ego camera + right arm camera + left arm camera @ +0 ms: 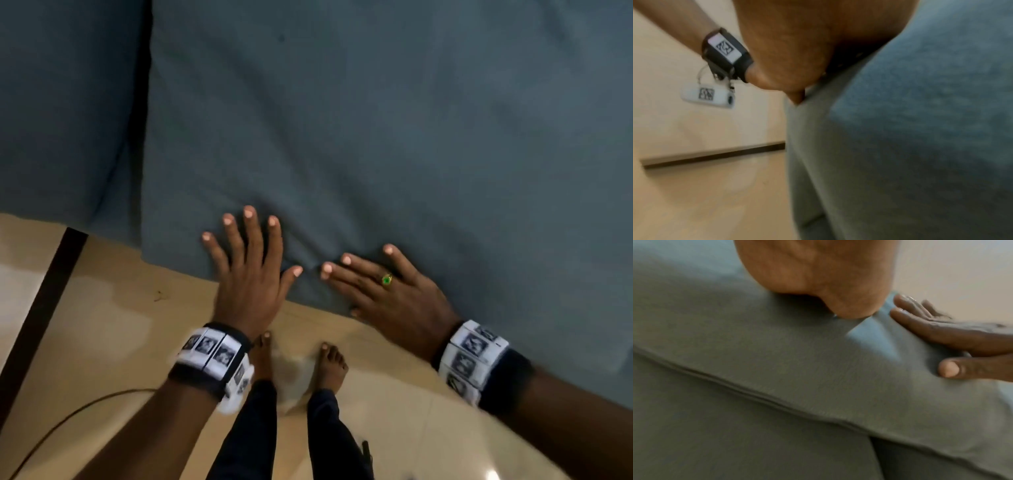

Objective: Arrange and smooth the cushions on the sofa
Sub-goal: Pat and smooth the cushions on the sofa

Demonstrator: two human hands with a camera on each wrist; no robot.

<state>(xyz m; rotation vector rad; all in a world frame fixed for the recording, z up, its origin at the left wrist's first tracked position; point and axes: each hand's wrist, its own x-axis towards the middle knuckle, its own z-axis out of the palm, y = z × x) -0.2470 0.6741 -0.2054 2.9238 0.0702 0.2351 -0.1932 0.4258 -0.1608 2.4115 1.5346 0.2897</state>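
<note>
Both hands lie flat, fingers spread, holding nothing: left hand and right hand press the grey seat cushion near its front edge, apparently flattening a crease between them.

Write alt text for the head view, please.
Both hands, left hand and right hand, press flat with spread fingers on the front edge of a grey-blue cushion. Bare feet stand on the beige floor below.
</note>
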